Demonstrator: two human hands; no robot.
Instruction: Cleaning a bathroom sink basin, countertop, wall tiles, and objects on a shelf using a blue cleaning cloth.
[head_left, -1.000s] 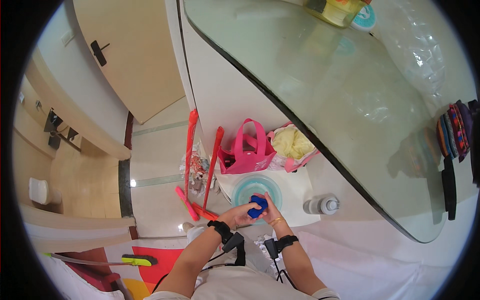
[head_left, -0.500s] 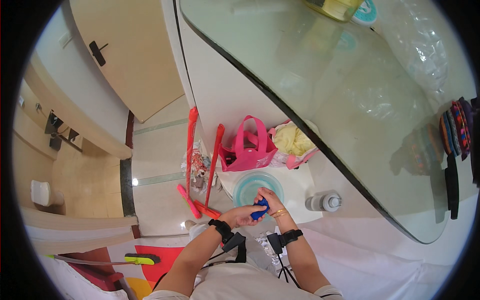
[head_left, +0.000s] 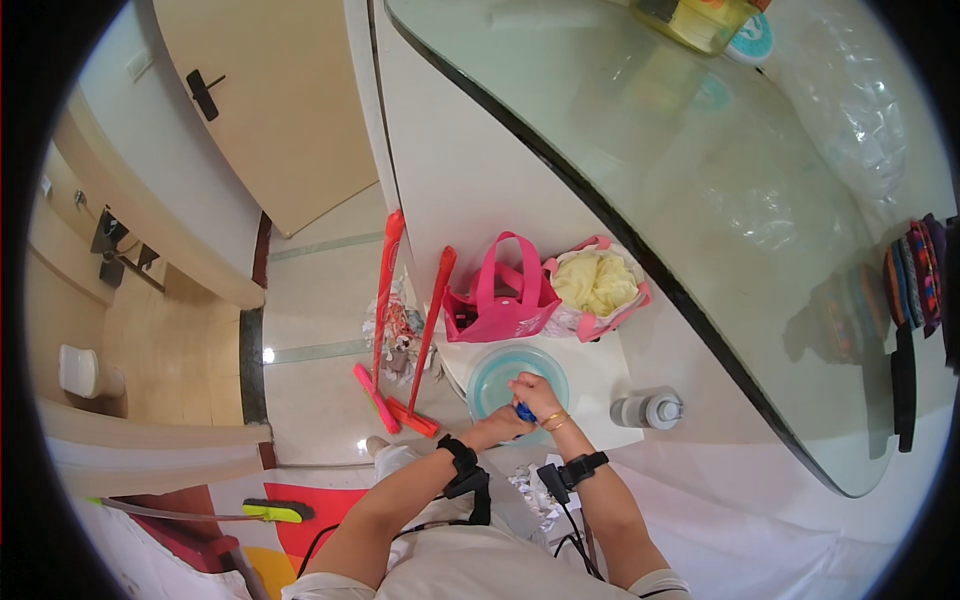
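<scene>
While the left hand and right hand clasp a small blue cloth-like bundle between them, a round turquoise plastic basin sits beneath; a cylindrical grey bottle is rightward.

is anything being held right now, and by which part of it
A small blue item is held between the left hand and the right hand; they cover most of it, so which part each grips cannot be told.
</scene>
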